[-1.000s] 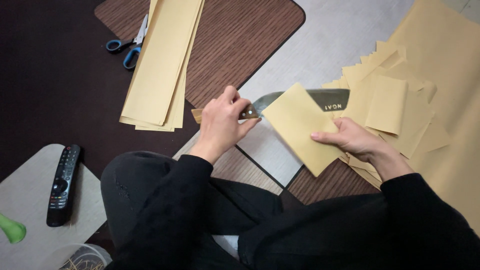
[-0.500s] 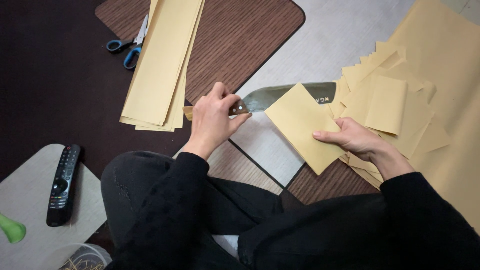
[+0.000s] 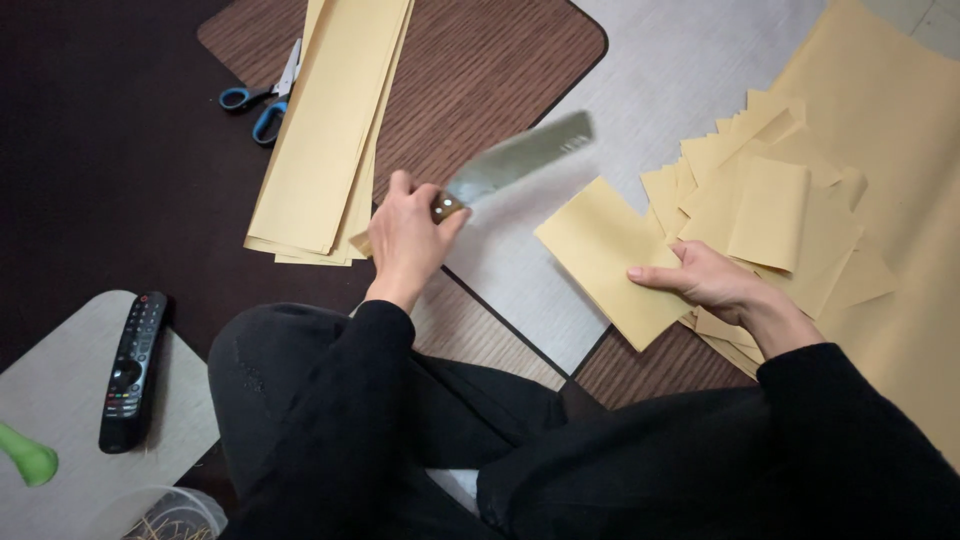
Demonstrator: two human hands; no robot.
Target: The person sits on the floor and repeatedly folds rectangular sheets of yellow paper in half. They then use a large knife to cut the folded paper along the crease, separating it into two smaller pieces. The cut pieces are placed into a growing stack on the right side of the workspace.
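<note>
My left hand (image 3: 408, 237) grips the wooden handle of a broad cleaver-like knife (image 3: 520, 156), its blade raised and blurred, pointing up and right above the floor. My right hand (image 3: 705, 280) rests on a folded tan paper sheet (image 3: 610, 255) lying flat on a grey mat, fingers pressing its right edge. The blade is clear of that sheet. Behind my right hand lies a loose pile of cut tan paper pieces (image 3: 770, 215).
A stack of long tan paper strips (image 3: 330, 130) lies on a brown wood-grain mat (image 3: 480, 70), with blue-handled scissors (image 3: 262, 95) beside it. A large tan sheet (image 3: 900, 150) covers the right. A black remote (image 3: 132, 368) sits on a grey board at lower left, near a green object (image 3: 28, 458).
The knife has come out from the folded sheet and swung up and away to the left. My right hand has stayed on the paper.
</note>
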